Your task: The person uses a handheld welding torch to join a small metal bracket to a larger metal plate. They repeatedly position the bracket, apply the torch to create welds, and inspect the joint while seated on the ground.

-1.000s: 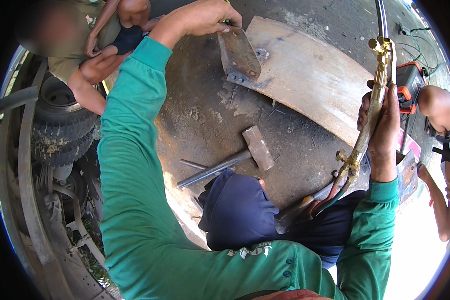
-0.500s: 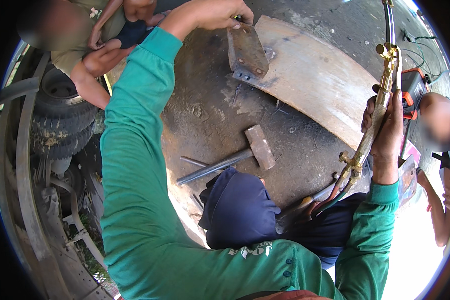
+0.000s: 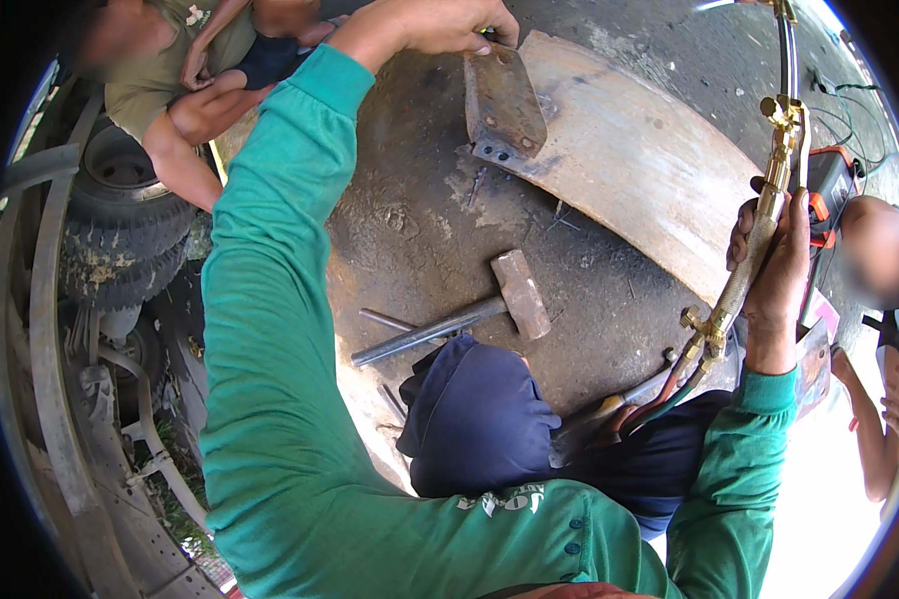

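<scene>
My left hand [image 3: 451, 24] reaches far forward, its fingers closed on the upper edge of a rusty steel bracket [image 3: 506, 98] with bolt holes. The bracket stands on the near-left end of a long, curved steel plate [image 3: 634, 145] on the ground. On the right, my right hand [image 3: 777, 258] is wrapped round the handle of a gas cutting torch [image 3: 769, 205] with brass valves. Its tubes run up out of the picture, so most of the head is hidden. A pale bluish streak like a flame shows at the top edge. Red and green hoses [image 3: 659, 404] leave its lower end.
A sledgehammer [image 3: 517, 295] and a metal rod [image 3: 386, 319] lie on the ground before my knee. Far left, a person [image 3: 185, 110] sits by stacked tyres [image 3: 125, 225] and a vehicle frame [image 3: 45, 329]. An orange-black machine [image 3: 831, 190] and another person [image 3: 881, 429] are at right.
The view has shifted slightly, so the bracket and plate appear a little further right. The bluish streak at the top edge shows more clearly. Both hands keep their holds.
</scene>
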A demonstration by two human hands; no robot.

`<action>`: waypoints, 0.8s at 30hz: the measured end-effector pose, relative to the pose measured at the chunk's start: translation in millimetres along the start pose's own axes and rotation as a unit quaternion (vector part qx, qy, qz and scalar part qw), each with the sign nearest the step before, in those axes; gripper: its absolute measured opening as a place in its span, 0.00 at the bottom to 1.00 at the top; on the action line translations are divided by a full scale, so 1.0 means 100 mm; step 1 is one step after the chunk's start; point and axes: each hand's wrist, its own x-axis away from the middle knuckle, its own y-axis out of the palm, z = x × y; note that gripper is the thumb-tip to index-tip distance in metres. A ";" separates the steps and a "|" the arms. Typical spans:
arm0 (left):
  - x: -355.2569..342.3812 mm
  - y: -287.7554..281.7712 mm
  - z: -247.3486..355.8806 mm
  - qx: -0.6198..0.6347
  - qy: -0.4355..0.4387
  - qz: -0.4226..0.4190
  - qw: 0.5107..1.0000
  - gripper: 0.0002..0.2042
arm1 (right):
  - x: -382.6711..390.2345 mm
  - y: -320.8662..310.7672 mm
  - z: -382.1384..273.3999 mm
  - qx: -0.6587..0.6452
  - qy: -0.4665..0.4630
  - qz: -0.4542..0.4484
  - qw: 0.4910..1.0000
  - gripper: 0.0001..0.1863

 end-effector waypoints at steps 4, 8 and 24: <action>0.00 -0.01 0.02 0.000 -0.017 -0.011 1.000 0.08 | 0.00 0.02 0.00 -0.001 0.007 0.012 1.000 0.32; -0.01 0.00 0.01 0.000 -0.012 -0.005 1.000 0.08 | 0.00 0.02 0.00 0.000 0.008 0.012 1.000 0.32; -0.06 -0.03 0.01 0.018 -0.012 -0.020 1.000 0.09 | -0.04 0.01 0.04 -0.001 0.003 0.002 1.000 0.32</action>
